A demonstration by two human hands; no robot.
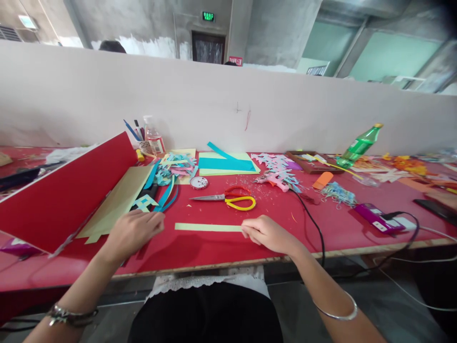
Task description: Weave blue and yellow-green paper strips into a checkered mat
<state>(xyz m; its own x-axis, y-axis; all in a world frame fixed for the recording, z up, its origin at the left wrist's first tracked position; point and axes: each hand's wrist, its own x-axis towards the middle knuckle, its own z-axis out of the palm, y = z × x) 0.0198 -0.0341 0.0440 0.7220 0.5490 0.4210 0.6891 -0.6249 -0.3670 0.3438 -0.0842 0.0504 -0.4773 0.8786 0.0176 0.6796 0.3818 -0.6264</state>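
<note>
A pale yellow-green paper strip (209, 227) lies flat on the red tabletop in front of me. Its right end is pinched in the fingers of my right hand (267, 232). To the left of the strip and apart from it, my left hand (135, 231) is closed with curled fingers; what it holds, if anything, is hidden. Just beyond that hand rests a small folded blue and pale paper piece (145, 202). Scissors (240, 200) with one yellow and one red handle lie beyond the strip, blades to the left.
A red upright board (78, 190) stands at left. Behind lie paper scraps (174, 169), a round dial (198, 182) and blue paper (224, 164). A pink glue gun (273, 181) trails a black cord. A green bottle (360, 145) and purple power strip (378, 218) are at right.
</note>
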